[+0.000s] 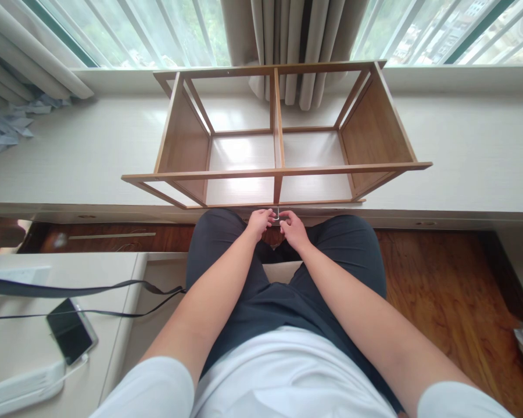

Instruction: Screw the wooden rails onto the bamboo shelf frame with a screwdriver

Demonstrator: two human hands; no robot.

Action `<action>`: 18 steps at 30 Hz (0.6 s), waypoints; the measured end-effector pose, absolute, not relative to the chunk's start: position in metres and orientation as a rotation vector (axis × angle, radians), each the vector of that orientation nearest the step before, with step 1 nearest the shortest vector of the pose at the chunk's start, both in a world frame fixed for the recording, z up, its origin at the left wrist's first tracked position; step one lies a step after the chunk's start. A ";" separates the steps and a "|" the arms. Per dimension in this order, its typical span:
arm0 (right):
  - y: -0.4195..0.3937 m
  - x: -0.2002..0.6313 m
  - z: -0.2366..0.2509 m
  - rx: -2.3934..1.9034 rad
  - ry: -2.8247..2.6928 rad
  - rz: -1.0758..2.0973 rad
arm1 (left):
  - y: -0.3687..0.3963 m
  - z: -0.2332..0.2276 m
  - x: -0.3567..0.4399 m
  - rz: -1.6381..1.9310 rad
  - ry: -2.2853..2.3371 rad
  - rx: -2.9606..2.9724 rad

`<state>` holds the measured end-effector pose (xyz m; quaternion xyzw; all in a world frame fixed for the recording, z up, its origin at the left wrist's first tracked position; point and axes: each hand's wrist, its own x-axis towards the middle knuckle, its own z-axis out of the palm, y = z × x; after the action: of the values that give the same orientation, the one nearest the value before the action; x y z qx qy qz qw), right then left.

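Observation:
A wooden frame [244, 173] with two open bays stands on the white ledge in front of me. At the middle of its near lower rail, a thin L-shaped metal hex key [278, 213] points up against the wood. My left hand [260, 223] is closed, its fingertips at the bent end of the key. From the other side my right hand [293, 229] pinches at the same key with thumb and forefinger. Both hands are just below the ledge's edge, between my knees. Where the key's tip meets the frame is too small to make out.
The white ledge [470, 145] runs below the windows, with crumpled paper [4, 128] at its left end. Beside me a low cabinet [113, 273] bears a phone [72, 331], a white power strip [26, 386] and a black strap [91, 287]. Curtains [287, 46] hang behind the frame.

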<state>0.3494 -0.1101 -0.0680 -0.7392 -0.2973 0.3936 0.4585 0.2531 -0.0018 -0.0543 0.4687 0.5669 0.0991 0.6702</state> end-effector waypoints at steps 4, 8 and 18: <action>-0.110 0.350 -0.065 -1.825 -0.734 0.966 | -0.003 -0.053 0.252 0.235 1.276 1.071; -0.110 0.349 -0.066 -1.824 -0.740 0.965 | -0.004 -0.052 0.252 0.261 1.263 1.085; -0.109 0.350 -0.074 -1.822 -0.728 0.950 | -0.007 -0.048 0.251 0.385 1.235 1.077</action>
<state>0.3500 -0.1088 -0.0738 -0.7411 -0.2959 0.3864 0.4624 0.2513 -0.0068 -0.0476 0.4771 0.5472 0.1705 0.6662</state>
